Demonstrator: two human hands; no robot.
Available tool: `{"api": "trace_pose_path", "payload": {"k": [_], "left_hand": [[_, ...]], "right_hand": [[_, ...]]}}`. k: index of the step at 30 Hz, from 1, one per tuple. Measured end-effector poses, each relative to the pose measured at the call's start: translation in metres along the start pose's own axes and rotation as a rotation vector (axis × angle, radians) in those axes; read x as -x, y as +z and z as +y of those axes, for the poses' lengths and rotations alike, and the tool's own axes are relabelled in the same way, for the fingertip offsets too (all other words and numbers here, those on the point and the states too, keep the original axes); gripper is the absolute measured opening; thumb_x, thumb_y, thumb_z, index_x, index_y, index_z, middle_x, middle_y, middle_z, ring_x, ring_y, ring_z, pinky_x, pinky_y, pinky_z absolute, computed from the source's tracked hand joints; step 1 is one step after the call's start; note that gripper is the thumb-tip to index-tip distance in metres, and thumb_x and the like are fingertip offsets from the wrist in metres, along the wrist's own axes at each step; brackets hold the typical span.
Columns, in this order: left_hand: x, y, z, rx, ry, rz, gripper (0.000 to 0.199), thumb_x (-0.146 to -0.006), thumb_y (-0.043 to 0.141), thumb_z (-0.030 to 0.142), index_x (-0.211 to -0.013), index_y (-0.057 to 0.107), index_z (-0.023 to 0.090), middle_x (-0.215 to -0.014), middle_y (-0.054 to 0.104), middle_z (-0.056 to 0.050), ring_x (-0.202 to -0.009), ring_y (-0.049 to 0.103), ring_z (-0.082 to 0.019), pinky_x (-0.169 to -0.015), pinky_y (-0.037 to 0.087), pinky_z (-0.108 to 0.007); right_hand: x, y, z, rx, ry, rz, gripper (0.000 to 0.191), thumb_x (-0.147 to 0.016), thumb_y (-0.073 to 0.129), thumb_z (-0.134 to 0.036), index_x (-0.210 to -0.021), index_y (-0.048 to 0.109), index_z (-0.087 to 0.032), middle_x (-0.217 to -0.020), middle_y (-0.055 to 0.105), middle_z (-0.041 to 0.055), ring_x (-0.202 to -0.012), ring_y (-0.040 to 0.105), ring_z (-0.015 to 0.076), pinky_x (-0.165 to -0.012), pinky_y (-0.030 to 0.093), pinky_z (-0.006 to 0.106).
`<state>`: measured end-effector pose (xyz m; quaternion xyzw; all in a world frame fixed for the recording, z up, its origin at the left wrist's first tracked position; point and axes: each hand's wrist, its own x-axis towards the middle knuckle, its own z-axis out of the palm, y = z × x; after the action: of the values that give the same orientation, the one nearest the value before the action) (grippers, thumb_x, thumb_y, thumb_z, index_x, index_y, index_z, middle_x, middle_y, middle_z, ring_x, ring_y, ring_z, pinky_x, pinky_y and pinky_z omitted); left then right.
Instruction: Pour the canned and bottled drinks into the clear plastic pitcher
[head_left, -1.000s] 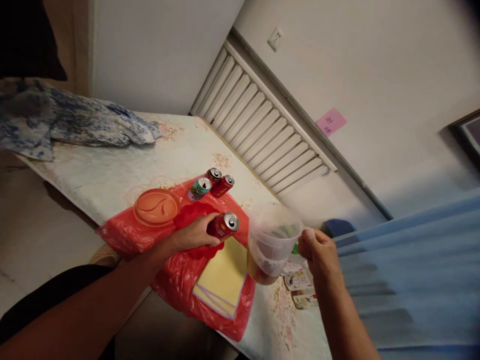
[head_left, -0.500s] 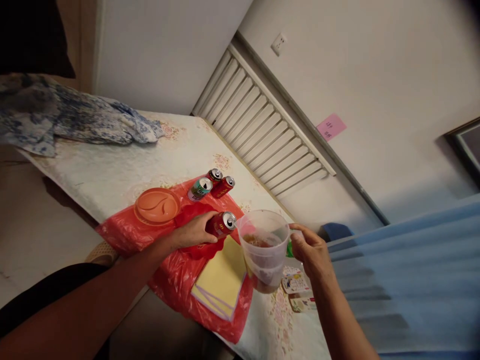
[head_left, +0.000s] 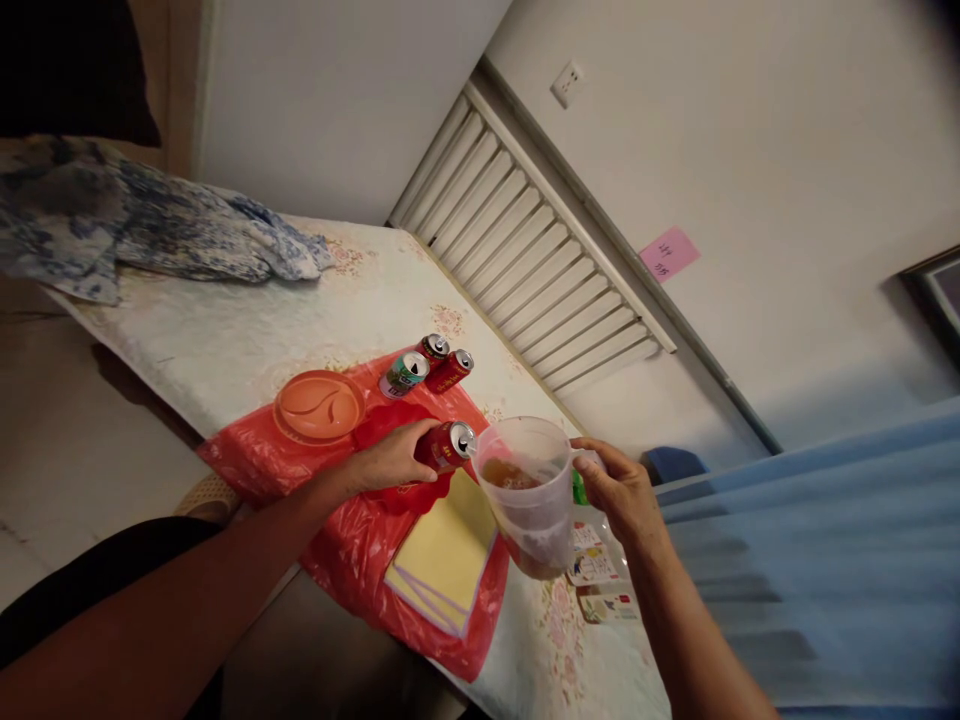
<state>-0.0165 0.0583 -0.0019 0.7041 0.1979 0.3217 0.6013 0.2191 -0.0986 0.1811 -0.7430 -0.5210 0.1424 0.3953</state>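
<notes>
My left hand [head_left: 401,457] is wrapped round an opened red drink can [head_left: 444,447], which tilts toward the right. By its handle, my right hand [head_left: 619,488] grips a clear plastic measuring jug [head_left: 532,515], tipped toward the can. Brown liquid [head_left: 511,474] shows inside the jug, close to the rim on the can's side. The jug's lip is right beside the can's top; whether they touch, I cannot tell. Below lie a folded yellow cloth [head_left: 446,550] and a red plastic bag [head_left: 352,555] spread on the table.
A green can [head_left: 403,375] and two red cans, one of them a slim red can [head_left: 451,371], stand behind my left hand. Left of them is an orange divided dish [head_left: 319,408]. Labelled bottles [head_left: 604,600] sit under my right wrist. A patterned cloth [head_left: 217,240] covers the table's far left.
The jug has tipped further toward the can, and the brown liquid has shifted toward its rim. My left hand keeps its hold on the can. The view has moved slightly.
</notes>
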Motion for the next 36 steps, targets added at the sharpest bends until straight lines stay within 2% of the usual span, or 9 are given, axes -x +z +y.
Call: {"api": "trace_pose_path", "payload": {"k": [14, 22, 36], "left_hand": [[0.001, 0.000, 0.000, 0.005, -0.001, 0.014, 0.067, -0.061, 0.068, 0.017, -0.127, 0.055, 0.021, -0.126, 0.066, -0.007, -0.116, 0.061, -0.028, -0.098, 0.047, -0.038], [0.001, -0.001, 0.003, 0.034, -0.027, -0.002, 0.064, -0.061, 0.067, 0.015, -0.124, 0.056, 0.020, -0.125, 0.067, -0.008, -0.114, 0.062, -0.027, -0.095, 0.048, -0.036], [0.001, 0.001, 0.003, 0.005, -0.024, 0.007, 0.064, -0.061, 0.068, 0.016, -0.124, 0.057, 0.020, -0.124, 0.067, -0.008, -0.113, 0.062, -0.028, -0.093, 0.049, -0.036]], "right_hand": [[-0.009, 0.002, -0.014, 0.107, -0.082, 0.004, 0.035, -0.068, 0.078, -0.046, -0.090, 0.078, -0.019, -0.048, 0.046, -0.0057, -0.044, 0.036, 0.0092, -0.040, 0.028, 0.021], [-0.012, 0.003, -0.018, 0.106, -0.005, -0.045, 0.038, -0.069, 0.077, -0.048, -0.093, 0.077, -0.018, -0.048, 0.042, -0.0072, -0.042, 0.032, 0.0075, -0.040, 0.026, 0.021], [-0.014, 0.002, -0.019, 0.125, -0.031, -0.071, 0.035, -0.071, 0.077, -0.046, -0.093, 0.077, -0.019, -0.048, 0.039, -0.0077, -0.043, 0.030, 0.0074, -0.041, 0.024, 0.021]]}}
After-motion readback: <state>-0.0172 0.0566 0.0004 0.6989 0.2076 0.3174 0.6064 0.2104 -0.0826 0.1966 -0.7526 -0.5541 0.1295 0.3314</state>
